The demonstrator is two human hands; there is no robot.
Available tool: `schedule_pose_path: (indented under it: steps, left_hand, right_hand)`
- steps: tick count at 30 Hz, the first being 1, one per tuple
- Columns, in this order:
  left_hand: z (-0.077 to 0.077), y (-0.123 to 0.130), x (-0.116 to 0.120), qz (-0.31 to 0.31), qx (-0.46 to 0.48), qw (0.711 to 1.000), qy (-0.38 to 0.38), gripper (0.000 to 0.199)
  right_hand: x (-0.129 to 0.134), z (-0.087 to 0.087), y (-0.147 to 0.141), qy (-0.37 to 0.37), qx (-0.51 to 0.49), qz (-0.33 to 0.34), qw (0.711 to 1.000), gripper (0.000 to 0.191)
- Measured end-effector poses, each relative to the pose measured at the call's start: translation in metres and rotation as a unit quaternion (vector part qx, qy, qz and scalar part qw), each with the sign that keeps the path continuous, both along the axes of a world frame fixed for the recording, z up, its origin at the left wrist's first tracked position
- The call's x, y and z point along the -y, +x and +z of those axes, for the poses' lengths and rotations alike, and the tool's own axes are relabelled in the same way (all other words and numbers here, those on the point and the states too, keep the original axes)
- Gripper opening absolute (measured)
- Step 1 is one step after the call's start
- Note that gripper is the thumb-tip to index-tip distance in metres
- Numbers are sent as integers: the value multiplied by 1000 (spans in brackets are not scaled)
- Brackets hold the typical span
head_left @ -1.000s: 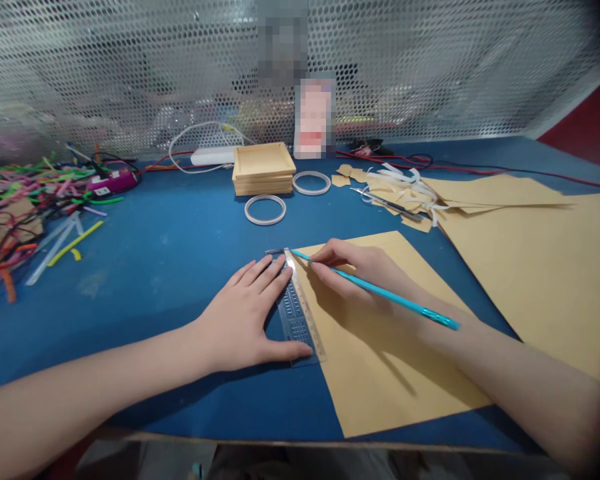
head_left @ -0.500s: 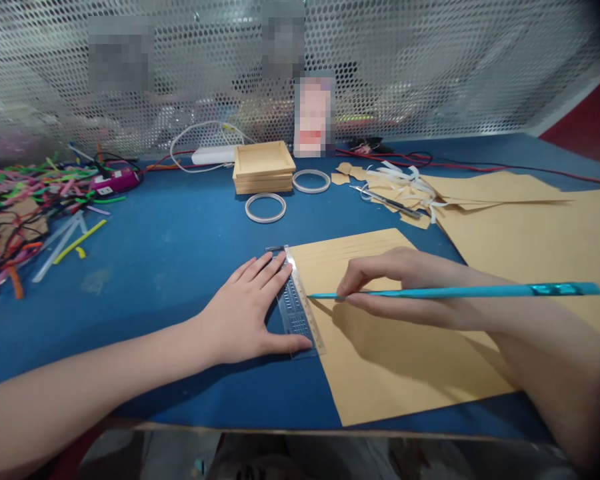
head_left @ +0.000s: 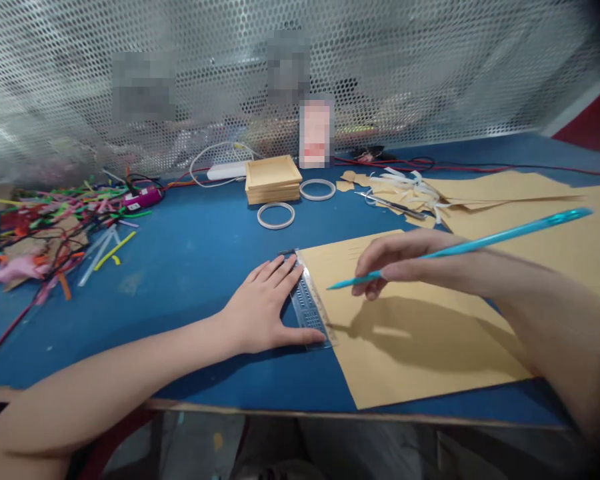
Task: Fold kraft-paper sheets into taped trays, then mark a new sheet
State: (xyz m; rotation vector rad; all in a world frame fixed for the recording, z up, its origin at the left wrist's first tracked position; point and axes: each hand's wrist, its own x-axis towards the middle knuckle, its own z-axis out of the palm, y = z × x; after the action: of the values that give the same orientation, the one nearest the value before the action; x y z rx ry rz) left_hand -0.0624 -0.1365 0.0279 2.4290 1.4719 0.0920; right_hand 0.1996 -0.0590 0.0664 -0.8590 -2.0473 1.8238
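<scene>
My left hand (head_left: 267, 307) lies flat with fingers spread, pressing a clear plastic ruler (head_left: 310, 310) along the left edge of a tan paper sheet (head_left: 405, 373). Between the thumb and fingers of my right hand (head_left: 405, 260) is a blue pencil (head_left: 500, 237), tilted with its tip pointing left. The tip hovers above the paper, a little right of the ruler, and the hand's shadow falls on the sheet below. Faint pencil lines show near the sheet's far edge, partly hidden by my right hand.
Behind stand stacked tan trays (head_left: 273, 175) and two tape rolls (head_left: 276, 216). Scissors (head_left: 395, 205) lie among paper scraps (head_left: 405, 187). More tan sheets (head_left: 520, 213) are at right. Colourful pipe-cleaner-like strips (head_left: 60, 213) pile at left by a purple device (head_left: 143, 195). A perforated metal panel (head_left: 205, 80) closes the back.
My right hand has lifted the pencil off the paper, tilting its back end upward. My left hand still holds the ruler down. The whole view has shifted slightly.
</scene>
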Motion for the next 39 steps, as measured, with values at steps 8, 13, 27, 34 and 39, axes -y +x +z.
schedule_pose_path:
  steps: [8,13,27,34,39]
  left_hand:
    - [2,4,30,-31,-8,999,16,102]
    - [0,8,44,-39,-9,999,16,97]
    - [-1,12,49,-50,2,999,12,96]
    - [-1,13,49,-53,-15,998,9,97]
    - [-2,12,49,-57,15,998,16,95]
  right_hand:
    - [5,-11,-10,28,6,-113,993,25]
    - [28,-24,-26,49,-4,-202,978,32]
    - [39,-43,-47,91,-13,-256,962,30]
    - [39,-46,-45,114,-7,-249,962,28]
    - [39,-45,-45,116,3,-245,963,27]
